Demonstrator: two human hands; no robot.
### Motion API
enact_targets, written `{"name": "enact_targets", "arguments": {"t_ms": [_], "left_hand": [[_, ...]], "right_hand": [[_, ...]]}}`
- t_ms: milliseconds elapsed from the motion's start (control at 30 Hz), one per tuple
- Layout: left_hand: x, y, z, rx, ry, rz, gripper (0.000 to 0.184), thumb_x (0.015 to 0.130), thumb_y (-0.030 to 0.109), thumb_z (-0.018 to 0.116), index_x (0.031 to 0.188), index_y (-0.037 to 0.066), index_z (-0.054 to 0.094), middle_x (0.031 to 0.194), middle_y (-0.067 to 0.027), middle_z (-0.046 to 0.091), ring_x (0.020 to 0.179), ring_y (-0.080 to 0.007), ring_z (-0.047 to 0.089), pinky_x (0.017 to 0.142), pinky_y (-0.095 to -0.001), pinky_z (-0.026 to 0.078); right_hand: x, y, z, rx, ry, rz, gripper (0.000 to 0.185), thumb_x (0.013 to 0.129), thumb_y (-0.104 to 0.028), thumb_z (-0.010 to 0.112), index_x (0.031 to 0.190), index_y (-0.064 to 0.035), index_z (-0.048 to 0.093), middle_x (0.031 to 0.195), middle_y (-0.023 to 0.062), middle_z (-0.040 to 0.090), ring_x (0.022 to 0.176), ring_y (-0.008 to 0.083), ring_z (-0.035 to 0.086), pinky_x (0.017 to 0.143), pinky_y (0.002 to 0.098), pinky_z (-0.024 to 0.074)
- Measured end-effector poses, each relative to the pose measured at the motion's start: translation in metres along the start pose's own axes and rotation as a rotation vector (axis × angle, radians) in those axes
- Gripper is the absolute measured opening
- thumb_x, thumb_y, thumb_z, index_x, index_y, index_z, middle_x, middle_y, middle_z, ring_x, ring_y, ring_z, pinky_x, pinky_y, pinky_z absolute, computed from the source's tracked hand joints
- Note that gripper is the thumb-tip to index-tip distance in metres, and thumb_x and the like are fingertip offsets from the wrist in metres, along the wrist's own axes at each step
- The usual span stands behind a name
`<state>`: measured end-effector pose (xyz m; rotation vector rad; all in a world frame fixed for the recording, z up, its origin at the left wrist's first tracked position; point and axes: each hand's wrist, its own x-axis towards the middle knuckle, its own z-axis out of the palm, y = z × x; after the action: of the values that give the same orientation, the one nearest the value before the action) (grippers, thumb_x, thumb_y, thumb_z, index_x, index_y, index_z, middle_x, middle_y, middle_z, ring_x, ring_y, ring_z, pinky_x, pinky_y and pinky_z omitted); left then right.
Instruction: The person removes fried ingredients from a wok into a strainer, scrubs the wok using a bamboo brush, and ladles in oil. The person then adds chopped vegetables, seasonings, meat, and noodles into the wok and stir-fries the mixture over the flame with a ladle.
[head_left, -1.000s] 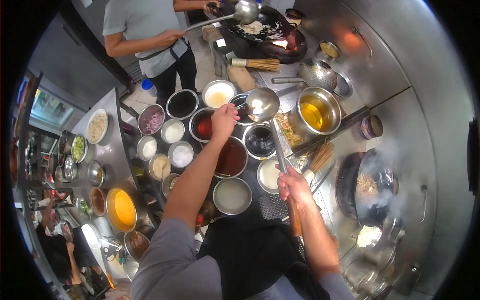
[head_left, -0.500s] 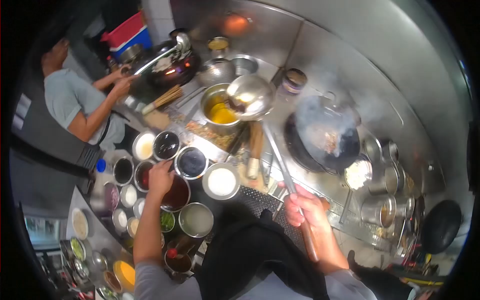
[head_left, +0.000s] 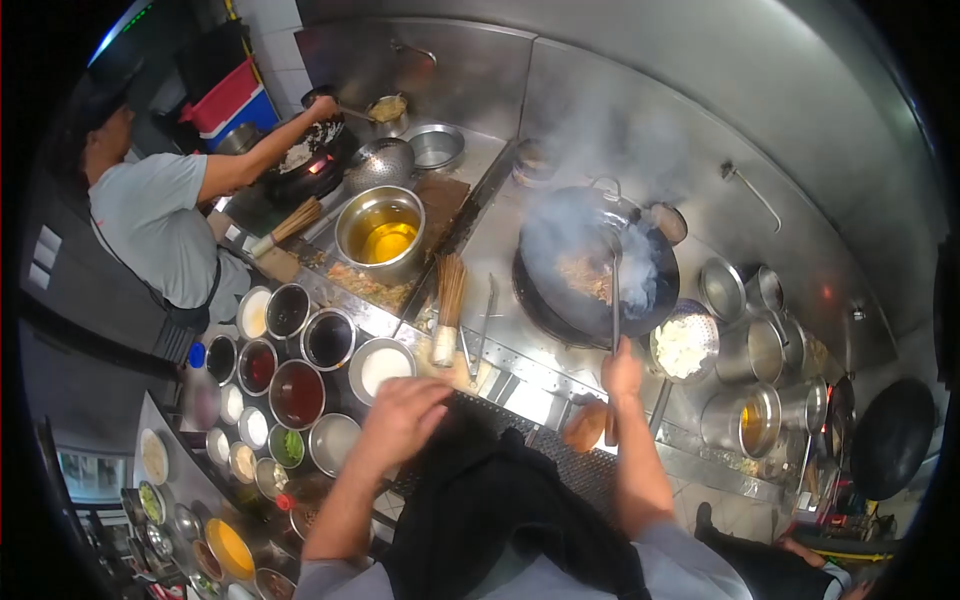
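My right hand (head_left: 622, 374) is wrapped round the long handle of a ladle (head_left: 616, 290). The ladle reaches into a smoking black wok (head_left: 545, 310), and its bowl is blurred by smoke. Browned bits of food (head_left: 585, 275) lie in the wok beside it. My left hand (head_left: 405, 415) holds nothing, its fingers stretched out and slightly apart. It hovers near a metal bowl of white powder or granules (head_left: 385, 372), left of the wok. Several seasoning containers stand further left, including one of dark red sauce (head_left: 297, 394) and one of dark liquid (head_left: 328, 338).
A pot of yellow oil (head_left: 350, 235), a bamboo brush (head_left: 448, 300) and tongs (head_left: 486, 320) lie between the burners. Right of the wok sit a strainer of white pieces (head_left: 684, 345) and several metal pots (head_left: 740, 420). A co-worker (head_left: 160, 215) reaches over another wok at left.
My right hand has swung the ladle from above the oil pot into the wok. My left hand has come right, away from the sauce containers. The view has shifted. The co-worker's arm now reaches forward.
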<state>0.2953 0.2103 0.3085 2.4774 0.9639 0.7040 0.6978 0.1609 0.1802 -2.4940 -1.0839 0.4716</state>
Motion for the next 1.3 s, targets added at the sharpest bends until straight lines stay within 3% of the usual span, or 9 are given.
{"name": "enact_targets", "arguments": {"t_ms": [133, 267, 367, 467, 533, 600, 800, 1100, 1300], "left_hand": [[0.006, 0.042, 0.054, -0.218, 0.03, -0.095, 0.021, 0.088, 0.011, 0.069, 0.108, 0.008, 0.071, 0.105, -0.0109, 0.07, 0.095, -0.0247, 0.065, 0.082, -0.0359, 0.05], [0.01, 0.06, 0.085, -0.529, -0.093, -0.344, 0.029, 0.094, 0.014, 0.064, 0.123, 0.008, 0.065, 0.104, -0.0109, 0.069, 0.088, -0.02, 0.067, 0.075, -0.0326, 0.053], [0.006, 0.056, 0.084, -1.472, -0.32, -0.799, 0.054, 0.1, 0.019, 0.055, 0.15, 0.014, 0.035, 0.1, -0.01, 0.063, 0.075, -0.0177, 0.065, 0.062, -0.0306, 0.056], [-0.039, 0.035, 0.055, -1.619, -0.232, -0.759, 0.056, 0.096, 0.012, 0.055, 0.149, 0.01, 0.036, 0.079, -0.0033, 0.057, 0.054, -0.0124, 0.057, 0.047, -0.0245, 0.048], [-0.077, 0.037, -0.001, -1.469, -0.111, -0.844, 0.053, 0.095, 0.01, 0.056, 0.145, 0.009, 0.039, 0.077, -0.0028, 0.056, 0.054, -0.011, 0.056, 0.047, -0.0242, 0.047], [-0.122, 0.033, -0.046, -1.327, -0.013, -0.917, 0.051, 0.093, 0.008, 0.057, 0.142, 0.008, 0.043, 0.074, -0.0023, 0.055, 0.054, -0.0097, 0.055, 0.047, -0.0239, 0.046], [-0.25, -0.005, -0.138, -0.91, 0.382, -1.128, 0.05, 0.093, 0.002, 0.053, 0.143, 0.007, 0.045, 0.069, 0.0002, 0.051, 0.047, -0.009, 0.049, 0.044, -0.0245, 0.043], [-0.313, -0.136, -0.146, -0.576, 0.67, -1.283, 0.021, 0.09, 0.006, 0.054, 0.111, 0.004, 0.055, 0.065, -0.0032, 0.055, 0.044, -0.0124, 0.051, 0.041, -0.0304, 0.044], [-0.322, -0.18, -0.142, -0.586, 0.693, -1.292, 0.017, 0.089, 0.006, 0.054, 0.106, 0.003, 0.056, 0.065, -0.0034, 0.054, 0.044, -0.0136, 0.052, 0.04, -0.031, 0.045]], "right_hand": [[-0.017, -0.01, 0.004, 0.027, 0.165, -0.069, 0.046, 0.088, -0.012, 0.055, 0.133, -0.0056, 0.046, 0.089, 0.0243, 0.07, 0.079, 0.0426, 0.069, 0.073, 0.0519, 0.0528], [-0.05, -0.054, 0.015, 1.333, -0.431, 0.059, 0.045, 0.092, -0.008, 0.054, 0.135, -0.0051, 0.042, 0.095, 0.0094, 0.066, 0.08, 0.0193, 0.066, 0.071, 0.0366, 0.0544], [-0.111, -0.123, 0.02, 1.492, -0.595, 0.141, 0.047, 0.094, -0.009, 0.058, 0.137, -0.0038, 0.04, 0.116, 0.0141, 0.063, 0.097, 0.0207, 0.064, 0.086, 0.0361, 0.0526], [-0.16, -0.151, 0.043, 1.532, -0.972, -0.07, 0.052, 0.096, -0.012, 0.061, 0.142, -0.0037, 0.037, 0.128, 0.0155, 0.058, 0.11, 0.0222, 0.06, 0.097, 0.0372, 0.0487], [-0.172, -0.152, 0.053, 1.226, -1.002, -0.394, 0.058, 0.095, -0.012, 0.063, 0.146, -0.007, 0.036, 0.131, 0.0177, 0.057, 0.111, 0.0252, 0.061, 0.102, 0.0373, 0.046], [-0.179, -0.151, 0.054, 1.137, -0.981, -0.459, 0.059, 0.096, -0.011, 0.061, 0.148, -0.006, 0.034, 0.127, 0.017, 0.06, 0.105, 0.0242, 0.063, 0.096, 0.0355, 0.0494], [-0.182, -0.094, 0.093, 1.17, -0.65, -0.069, 0.044, 0.097, -0.01, 0.058, 0.139, -0.0049, 0.045, 0.102, 0.0108, 0.067, 0.075, 0.0123, 0.063, 0.07, 0.0259, 0.0541], [-0.228, -0.034, 0.137, 0.865, -0.608, -0.2, 0.032, 0.101, -0.01, 0.052, 0.13, 0.0041, 0.051, 0.087, 0.0071, 0.063, 0.072, 0.0111, 0.059, 0.065, 0.0239, 0.0496], [-0.236, 0.0, 0.156, 0.666, -0.533, -0.304, 0.029, 0.102, -0.006, 0.049, 0.128, 0.0044, 0.054, 0.092, 0.0066, 0.064, 0.076, 0.0112, 0.06, 0.069, 0.0235, 0.0495]]}}
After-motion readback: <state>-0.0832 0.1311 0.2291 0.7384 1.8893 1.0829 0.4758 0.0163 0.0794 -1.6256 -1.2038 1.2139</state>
